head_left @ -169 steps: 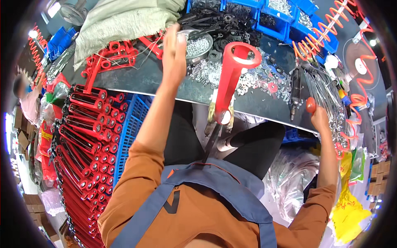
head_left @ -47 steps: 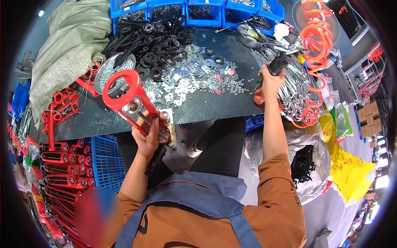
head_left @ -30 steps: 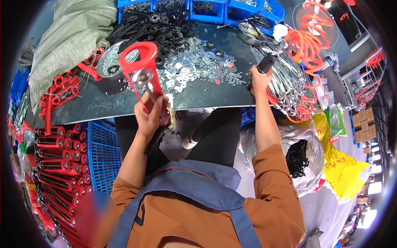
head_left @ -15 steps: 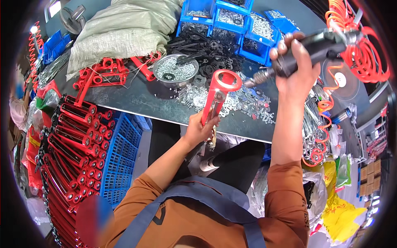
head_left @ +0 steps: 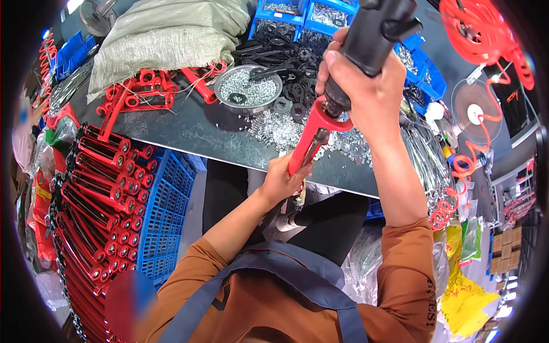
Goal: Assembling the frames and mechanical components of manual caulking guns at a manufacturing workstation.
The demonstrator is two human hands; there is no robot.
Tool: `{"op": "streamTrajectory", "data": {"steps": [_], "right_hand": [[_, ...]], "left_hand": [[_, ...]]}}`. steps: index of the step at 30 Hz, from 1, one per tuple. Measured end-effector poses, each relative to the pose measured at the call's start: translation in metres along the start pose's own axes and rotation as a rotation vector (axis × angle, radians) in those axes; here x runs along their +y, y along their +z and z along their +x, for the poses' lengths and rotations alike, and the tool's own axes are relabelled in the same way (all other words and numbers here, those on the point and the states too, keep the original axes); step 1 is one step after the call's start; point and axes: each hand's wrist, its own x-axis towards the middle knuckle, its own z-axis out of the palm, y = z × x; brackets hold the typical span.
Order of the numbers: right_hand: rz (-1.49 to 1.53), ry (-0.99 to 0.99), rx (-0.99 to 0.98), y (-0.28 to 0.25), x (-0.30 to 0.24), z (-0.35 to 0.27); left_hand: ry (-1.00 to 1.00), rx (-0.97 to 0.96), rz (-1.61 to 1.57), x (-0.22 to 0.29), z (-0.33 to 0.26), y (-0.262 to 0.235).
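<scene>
My left hand (head_left: 281, 180) is closed round the lower end of a red ring-headed part (head_left: 305, 147), which tilts up over the table edge and has a metal rod along its slot. Up at the ring, my right hand (head_left: 373, 94) grips a black power driver (head_left: 374, 43), pointing its nose down into the ring. Whether the bit touches anything inside cannot be made out. On the table behind, small metal nuts and washers (head_left: 274, 130) lie scattered. A metal bowl (head_left: 224, 98) of small silvery pieces stands to the left.
Blue bins (head_left: 329, 16) of hardware line the back, near black flat parts (head_left: 257, 52). A pale woven sack (head_left: 166, 43) and red frames (head_left: 157, 94) sit back left. Finished-looking red parts (head_left: 117, 194) are stacked beside a blue crate (head_left: 166, 214). A red coiled hose (head_left: 477, 31) hangs right.
My right hand has brought the driver left and turned it nose-down, from beside the ring to inside it. My left hand and the red part have shifted slightly right and down.
</scene>
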Motion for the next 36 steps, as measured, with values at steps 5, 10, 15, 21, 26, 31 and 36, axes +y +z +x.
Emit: {"op": "streamTrajectory", "data": {"steps": [5,10,15,21,26,31,36], "right_hand": [[-0.034,0.026,0.003,-0.005,0.003,0.0],[0.372,-0.159,0.526,-0.075,-0.002,0.007],[-0.175,0.385,0.433,-0.145,0.103,-0.075],[-1.234,0.792,-0.059,-0.208,0.223,-0.199],[-0.313,0.2,-0.174,-0.068,0.118,-0.201],[0.671,0.637,0.217,0.076,0.091,-0.231],[1.108,0.899,0.128,0.077,0.042,-0.235]], "left_hand": [[-0.012,-0.01,0.008,-0.008,-0.002,0.0],[-0.003,0.001,-0.039,-0.009,-0.004,0.0],[-0.114,0.015,-0.141,-0.014,-0.007,0.0],[-0.031,0.053,-0.66,0.048,-0.011,-0.037],[-0.001,0.503,-0.988,0.051,-0.012,-0.083],[0.047,0.567,-0.919,0.055,-0.013,-0.038],[0.032,0.425,-0.869,0.066,-0.033,-0.049]]}}
